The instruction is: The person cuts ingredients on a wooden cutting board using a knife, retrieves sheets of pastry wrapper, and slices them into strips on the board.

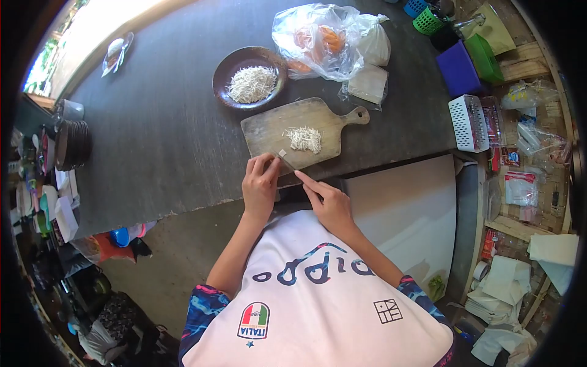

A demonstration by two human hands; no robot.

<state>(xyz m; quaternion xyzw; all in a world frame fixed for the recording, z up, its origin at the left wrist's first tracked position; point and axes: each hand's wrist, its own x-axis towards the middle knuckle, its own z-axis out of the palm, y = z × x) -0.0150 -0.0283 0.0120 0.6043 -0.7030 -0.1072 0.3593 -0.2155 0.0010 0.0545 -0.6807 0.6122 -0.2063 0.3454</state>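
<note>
A wooden cutting board (269,130) lies near the table's front edge, its handle pointing right. On it rests a small heap of thin pale strips (304,139). My left hand (260,183) is at the board's lower left edge, fingers closed on a small pale block (282,153). My right hand (333,205) grips a knife (287,163), index finger stretched along it; the blade is beside the block and the left fingertips. The knife's handle is mostly hidden in the hand. Beyond the board, a brown bowl (220,85) holds a larger heap of pale shreds (252,84).
Behind the board sit a clear plastic bag (318,40) with orange items and a pale packet (368,84). A white perforated basket (468,122) and a purple container (460,68) stand right. Stacked dark dishes (73,145) are left; a small clear packet (117,54) lies far left.
</note>
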